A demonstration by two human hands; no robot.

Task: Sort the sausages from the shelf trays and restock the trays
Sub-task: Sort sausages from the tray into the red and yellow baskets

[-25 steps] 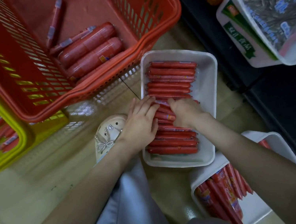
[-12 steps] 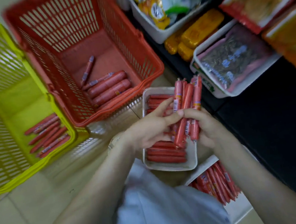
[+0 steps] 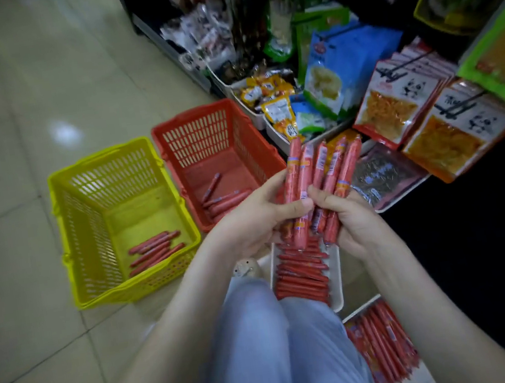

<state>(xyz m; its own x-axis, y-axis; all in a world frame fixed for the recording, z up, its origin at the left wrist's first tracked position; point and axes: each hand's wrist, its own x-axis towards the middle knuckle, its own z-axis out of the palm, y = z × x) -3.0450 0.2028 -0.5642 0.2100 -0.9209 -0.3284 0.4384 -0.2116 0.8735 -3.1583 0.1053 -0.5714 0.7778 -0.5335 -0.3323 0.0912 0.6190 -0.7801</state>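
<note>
Both forearms in from bottom of frame, meeting at centre above the knees. Left hand [image 3: 255, 220]: palm turned inward, fingers curled behind a bundle of sausages [image 3: 318, 178], thumb laid across its front. Right hand [image 3: 352, 220]: cupped under the bundle from the other side, thumb pressing on the front just beside the left thumb, so gripped by both. Bundle held in the air, near upright, long axis leaning slightly right; upper ends fanned apart and aimed at the shelf [image 3: 394, 98] of snack packets, lower ends bunched over the white tray [image 3: 337, 280]. Below, on the floor [image 3: 6, 129]: a row of sausages in the tray [image 3: 303, 278] lying crosswise, long axes left-right. Second tray [image 3: 359, 309] at lower right, its sausages [image 3: 385, 345] lying lengthwise, near to far. Red basket [image 3: 202, 126] and yellow basket [image 3: 88, 196] side by side, touching, left of the hands; a few sausages lying flat in each (count uncertain, frame slightly blurred).
</note>
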